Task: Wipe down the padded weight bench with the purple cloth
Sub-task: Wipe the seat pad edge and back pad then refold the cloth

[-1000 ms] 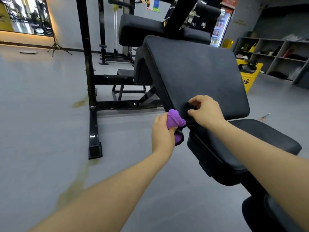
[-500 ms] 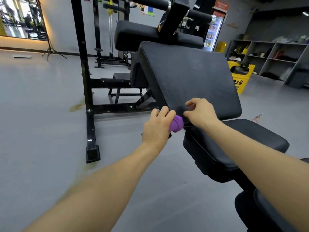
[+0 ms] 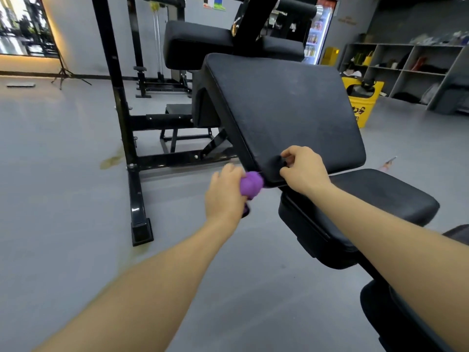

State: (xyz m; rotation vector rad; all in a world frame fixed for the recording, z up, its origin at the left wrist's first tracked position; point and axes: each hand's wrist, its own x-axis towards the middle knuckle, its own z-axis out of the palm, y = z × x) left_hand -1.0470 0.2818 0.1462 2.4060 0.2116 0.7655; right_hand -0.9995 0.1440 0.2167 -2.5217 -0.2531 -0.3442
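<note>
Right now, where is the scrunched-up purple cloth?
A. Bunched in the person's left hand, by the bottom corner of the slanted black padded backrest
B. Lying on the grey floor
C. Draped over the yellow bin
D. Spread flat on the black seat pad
A: the scrunched-up purple cloth is bunched in the left hand, right at the lower corner of the slanted black padded backrest, while the right hand rests on that corner.

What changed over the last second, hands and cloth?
The left hand slid the bunched purple cloth along the backrest pad's lower left edge, up, then back toward the corner. The right hand stayed gripping that corner; cloth never released.
</note>
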